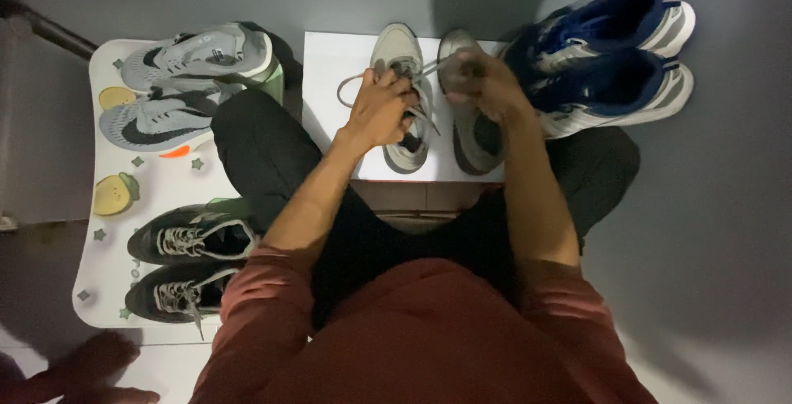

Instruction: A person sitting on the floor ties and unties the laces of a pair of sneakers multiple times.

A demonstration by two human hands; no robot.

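A pair of beige-grey sneakers stands on a white sheet (330,82) in front of me. My left hand (381,107) rests on the left sneaker (396,49) and pinches its grey lace, which loops out to the left (346,90). My right hand (485,82) is blurred above the right sneaker (470,136) and holds the other end of the lace, stretched between the two hands. My forearms and red sleeves reach in from below.
A pair of blue-and-white sneakers (615,57) lies at the right. On a white mat with fruit pictures (115,198) at the left sit grey sneakers (190,82) and black sneakers (194,268). Another person's hand (82,371) shows at bottom left.
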